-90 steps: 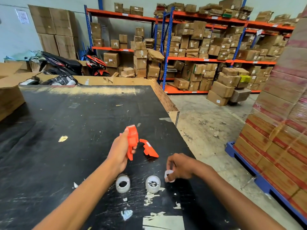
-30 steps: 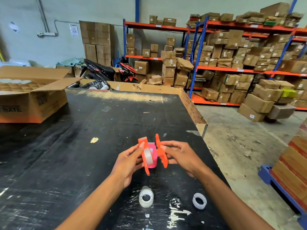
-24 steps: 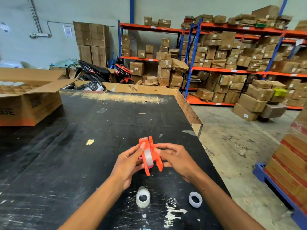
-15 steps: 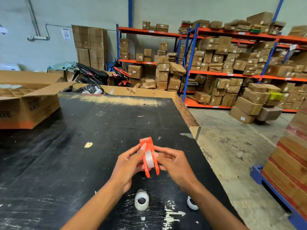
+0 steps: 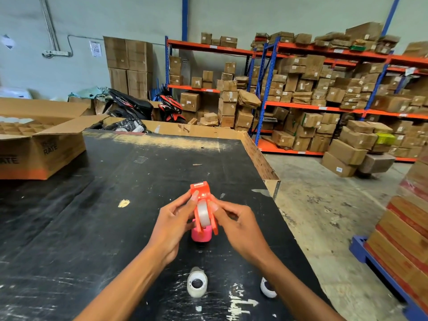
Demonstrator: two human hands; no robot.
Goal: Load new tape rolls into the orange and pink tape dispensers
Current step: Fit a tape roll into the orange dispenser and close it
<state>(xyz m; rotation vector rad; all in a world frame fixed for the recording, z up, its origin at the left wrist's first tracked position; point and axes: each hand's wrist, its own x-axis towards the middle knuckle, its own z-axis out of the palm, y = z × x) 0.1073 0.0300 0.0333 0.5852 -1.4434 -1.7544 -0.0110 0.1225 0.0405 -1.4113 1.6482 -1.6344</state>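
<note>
The orange tape dispenser is held upright above the black table, closed around a clear tape roll whose edge shows between its two halves. My left hand pinches its left side and my right hand pinches its right side. The pink tape dispenser stands on the table just below and behind the orange one, partly hidden by it. A clear tape roll stands on the table near me. A white empty ring lies to its right, partly behind my right forearm.
An open cardboard box with dividers sits at the table's left. The table's right edge drops to a concrete floor. Shelves of cartons fill the background, a stacked pallet stands at the right, and motorbikes are parked behind the table.
The orange dispenser's two halves, apart a second ago with the roll between them, are now pressed closed on the roll. The pink dispenser shows below it again.
</note>
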